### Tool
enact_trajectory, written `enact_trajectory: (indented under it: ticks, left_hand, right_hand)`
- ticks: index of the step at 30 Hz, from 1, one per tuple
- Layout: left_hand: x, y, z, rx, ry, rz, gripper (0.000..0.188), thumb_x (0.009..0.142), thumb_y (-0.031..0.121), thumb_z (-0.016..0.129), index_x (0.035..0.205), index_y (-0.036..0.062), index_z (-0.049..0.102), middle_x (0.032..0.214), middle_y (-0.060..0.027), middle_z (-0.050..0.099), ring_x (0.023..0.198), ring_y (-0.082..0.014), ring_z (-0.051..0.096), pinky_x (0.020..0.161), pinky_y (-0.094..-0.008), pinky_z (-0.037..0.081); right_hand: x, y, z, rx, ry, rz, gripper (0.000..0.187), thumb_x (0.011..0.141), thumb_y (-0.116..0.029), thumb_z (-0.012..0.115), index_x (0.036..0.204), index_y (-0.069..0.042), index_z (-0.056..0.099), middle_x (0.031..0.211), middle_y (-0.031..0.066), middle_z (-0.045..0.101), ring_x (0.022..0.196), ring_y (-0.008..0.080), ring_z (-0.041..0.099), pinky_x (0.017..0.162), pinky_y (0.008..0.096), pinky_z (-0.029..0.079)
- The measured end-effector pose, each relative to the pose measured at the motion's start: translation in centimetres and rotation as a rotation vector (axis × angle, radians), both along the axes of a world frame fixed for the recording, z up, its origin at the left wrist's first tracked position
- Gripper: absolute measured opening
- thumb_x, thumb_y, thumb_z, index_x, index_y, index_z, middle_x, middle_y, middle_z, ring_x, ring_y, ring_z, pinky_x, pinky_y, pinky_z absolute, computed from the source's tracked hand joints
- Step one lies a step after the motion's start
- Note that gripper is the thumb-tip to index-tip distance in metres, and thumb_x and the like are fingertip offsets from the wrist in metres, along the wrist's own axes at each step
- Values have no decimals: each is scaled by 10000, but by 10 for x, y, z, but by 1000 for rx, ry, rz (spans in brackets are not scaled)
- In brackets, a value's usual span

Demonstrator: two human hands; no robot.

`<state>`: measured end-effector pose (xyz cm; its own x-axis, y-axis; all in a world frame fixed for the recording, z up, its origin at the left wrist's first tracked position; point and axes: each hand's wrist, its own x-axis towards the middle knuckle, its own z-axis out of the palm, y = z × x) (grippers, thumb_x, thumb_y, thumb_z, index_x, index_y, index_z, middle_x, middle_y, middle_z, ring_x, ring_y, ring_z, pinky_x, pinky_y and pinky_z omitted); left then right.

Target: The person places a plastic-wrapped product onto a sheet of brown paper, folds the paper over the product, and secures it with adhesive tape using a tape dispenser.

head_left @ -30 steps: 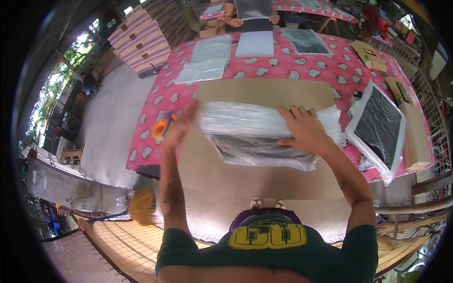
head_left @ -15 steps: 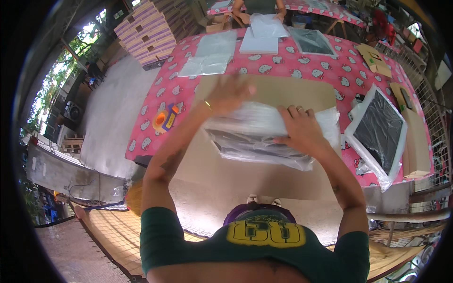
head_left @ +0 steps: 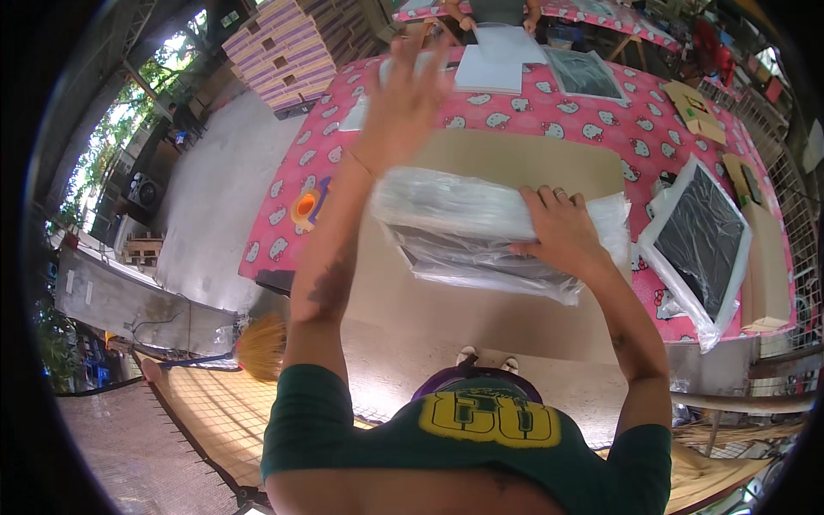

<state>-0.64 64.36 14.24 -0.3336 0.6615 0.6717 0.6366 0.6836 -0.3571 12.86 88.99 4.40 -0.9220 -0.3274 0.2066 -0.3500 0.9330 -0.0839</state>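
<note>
A flat dark panel wrapped in clear plastic (head_left: pixel 472 215) lies before me on a brown cardboard sheet (head_left: pixel 481 318). The plastic is creased and folded over along its far side. My right hand (head_left: pixel 562 232) holds the package near its right end, thumb apart from the bent fingers. My left hand (head_left: pixel 405 99) is raised beyond the package's far left corner, fingers spread and holding nothing; it is somewhat blurred. Beside the left forearm is an orange-cored tape roll (head_left: pixel 305 209) on a blue dispenser, partly hidden by that arm.
The table's pink cloth (head_left: pixel 592 129) surrounds the cardboard. At right lie another wrapped dark panel (head_left: pixel 699 240) and a long cardboard box (head_left: pixel 766 266). Across the table, a person's hands hold a white sheet (head_left: pixel 506 45) near another panel (head_left: pixel 584 75). Stacked cartons (head_left: pixel 283 56) stand far left.
My left hand has lifted off from over the package and moved away toward the far side of the table. My right hand stays on the package. The view has shifted slightly.
</note>
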Motion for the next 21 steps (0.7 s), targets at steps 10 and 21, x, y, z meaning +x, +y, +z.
enact_trajectory:
  ticks: [10,21]
  left_hand:
    - [16,41,-44,-285,-734,-141,997,839,663,547,1490,-12,208,1482,-322,292,1419,-415,254,1157,-523,199]
    - [64,48,-93,-231,-784,-87,786,607,515,824,1103,-9,514,1025,-172,621,986,-355,620,880,-440,468]
  right_hand:
    - [0,3,-1,0,-26,-20,861,726,-500,765,1360,-37,411,1188,153,547,1172,325,520,967,484,383]
    - [60,101,-103,-1331,221,-36,1006,730,-378,787,1482,-4,234,1440,190,382,1322,299,404,1085,434,345]
